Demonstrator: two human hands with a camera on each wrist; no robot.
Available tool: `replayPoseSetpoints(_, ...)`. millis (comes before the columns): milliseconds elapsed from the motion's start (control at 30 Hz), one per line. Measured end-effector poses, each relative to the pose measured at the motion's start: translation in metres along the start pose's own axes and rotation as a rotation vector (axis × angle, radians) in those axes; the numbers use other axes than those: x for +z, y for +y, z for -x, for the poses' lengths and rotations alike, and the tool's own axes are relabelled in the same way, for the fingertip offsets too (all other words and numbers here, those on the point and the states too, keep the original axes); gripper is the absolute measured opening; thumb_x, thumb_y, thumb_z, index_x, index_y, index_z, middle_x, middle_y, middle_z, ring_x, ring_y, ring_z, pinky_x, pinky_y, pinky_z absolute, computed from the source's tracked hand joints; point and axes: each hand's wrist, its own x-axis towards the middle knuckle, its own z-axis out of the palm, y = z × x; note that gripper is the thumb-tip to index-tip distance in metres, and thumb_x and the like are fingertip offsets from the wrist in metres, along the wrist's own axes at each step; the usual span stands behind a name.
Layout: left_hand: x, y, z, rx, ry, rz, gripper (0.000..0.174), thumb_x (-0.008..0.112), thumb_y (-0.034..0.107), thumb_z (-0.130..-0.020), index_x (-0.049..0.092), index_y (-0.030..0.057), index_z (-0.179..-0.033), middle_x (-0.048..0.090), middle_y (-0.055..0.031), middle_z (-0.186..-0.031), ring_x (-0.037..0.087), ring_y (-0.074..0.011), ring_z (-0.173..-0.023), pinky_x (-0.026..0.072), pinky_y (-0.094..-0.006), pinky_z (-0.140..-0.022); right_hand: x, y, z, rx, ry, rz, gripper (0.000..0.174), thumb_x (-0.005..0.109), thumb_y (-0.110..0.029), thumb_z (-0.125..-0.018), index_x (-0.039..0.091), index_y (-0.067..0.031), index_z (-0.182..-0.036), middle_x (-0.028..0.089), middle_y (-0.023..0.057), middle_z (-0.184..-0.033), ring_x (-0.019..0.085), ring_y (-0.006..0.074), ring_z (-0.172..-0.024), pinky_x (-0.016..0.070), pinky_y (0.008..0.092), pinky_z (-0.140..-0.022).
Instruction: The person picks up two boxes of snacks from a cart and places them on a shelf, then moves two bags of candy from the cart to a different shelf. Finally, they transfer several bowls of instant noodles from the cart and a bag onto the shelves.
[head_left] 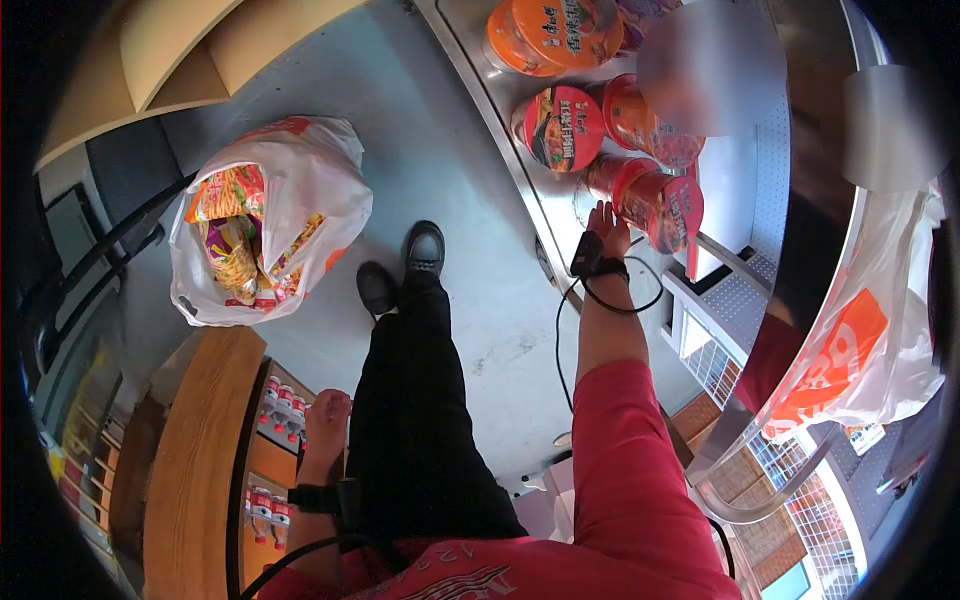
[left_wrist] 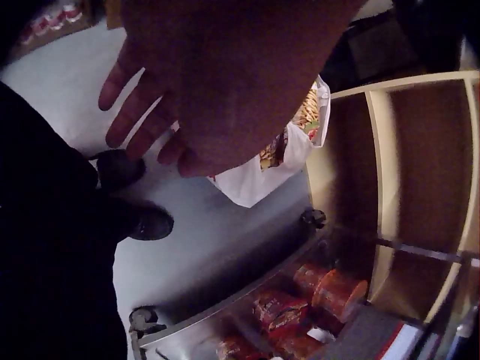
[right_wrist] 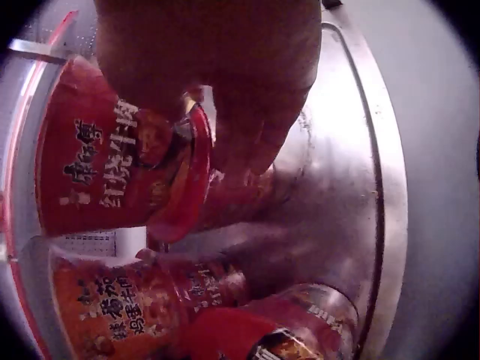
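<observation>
My right hand (head_left: 610, 238) reaches to the shiny steel shelf, its fingers fairly straight beside the lower part of a red instant noodle cup (head_left: 672, 212). In the right wrist view the hand overlaps the upper side of that noodle cup (right_wrist: 90, 161), with fingertips close over the steel shelf (right_wrist: 330, 195). More noodle cups stand near it: a red-lidded one (head_left: 565, 130) and an orange one (head_left: 555, 38). My left hand (head_left: 327, 428) hangs low beside my leg and holds nothing; in the left wrist view its fingers are loosely spread.
A white plastic bag (head_left: 330, 185) filled with noodle packets stands on the floor to the left. A wooden counter (head_left: 195, 470) with bottles (head_left: 285, 400) beneath is at lower left. Another white bag (head_left: 900, 330) hangs at right. Pale shelving (head_left: 220, 50) stands at upper left.
</observation>
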Motion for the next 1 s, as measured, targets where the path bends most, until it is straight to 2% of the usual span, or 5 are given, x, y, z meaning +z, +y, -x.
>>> replayPoseSetpoints(267,0.003,0.015,0.007,0.043,0.013,-0.033,0.014,0.053,0.012,-0.082,0.053,-0.0007,-0.088,0.059,-0.0090,-0.079,0.057,-0.0154,-0.075,0.0447,-0.0262,-0.068,-0.031,0.001,-0.005,-0.056,-0.089,0.121,0.017,0.037,-0.005,-0.080,0.050,0.0005,-0.090,0.056,0.0112,-0.070,0.057,0.0208,-0.067,0.0509,0.0291,-0.060)
replayPoseSetpoints(433,0.009,0.008,0.008,0.114,0.016,0.011,0.013,0.053,0.012,-0.082,0.052,0.0005,-0.088,0.058,-0.0080,-0.081,0.056,-0.0139,-0.076,0.0441,-0.0254,-0.069,-0.051,0.016,0.055,-0.148,-0.106,0.013,0.035,0.046,0.008,-0.076,0.042,-0.0065,-0.108,0.052,0.0071,-0.073,0.052,0.0151,-0.059,0.0459,0.0230,-0.050)
replayPoseSetpoints(567,0.013,0.036,0.016,0.236,-0.029,0.012,0.012,0.052,0.011,-0.084,0.051,0.0011,-0.090,0.057,-0.0070,-0.083,0.057,-0.0134,-0.079,0.0458,-0.0251,-0.069,-0.058,0.018,0.128,-0.177,-0.083,0.172,0.026,0.052,-0.012,-0.082,0.043,-0.0092,-0.106,0.053,0.0038,-0.074,0.051,0.0124,-0.057,0.0451,0.0238,-0.053)
replayPoseSetpoints(700,0.030,0.085,0.019,0.339,-0.015,0.008,0.021,0.054,0.014,-0.083,0.052,0.0021,-0.099,0.058,-0.0085,-0.091,0.057,-0.0152,-0.083,0.0444,-0.0260,-0.072,-0.079,0.029,0.186,-0.299,-0.213,0.409,0.051,0.054,-0.018,-0.082,0.029,-0.0114,-0.126,0.041,0.0019,-0.119,0.046,0.0144,-0.100,0.0455,0.0306,-0.076)
replayPoseSetpoints(1000,0.038,0.211,0.084,0.778,-0.125,0.014,0.047,0.029,0.031,-0.093,0.029,0.0029,-0.130,0.030,-0.0138,-0.133,0.025,-0.0218,-0.125,0.0167,-0.0307,-0.103,-0.009,-0.044,0.394,-0.045,-0.660,0.251,0.061,0.054,-0.019,-0.082,0.021,-0.0064,-0.131,0.032,0.0053,-0.130,0.034,0.0175,-0.117,0.0316,0.0318,-0.096)
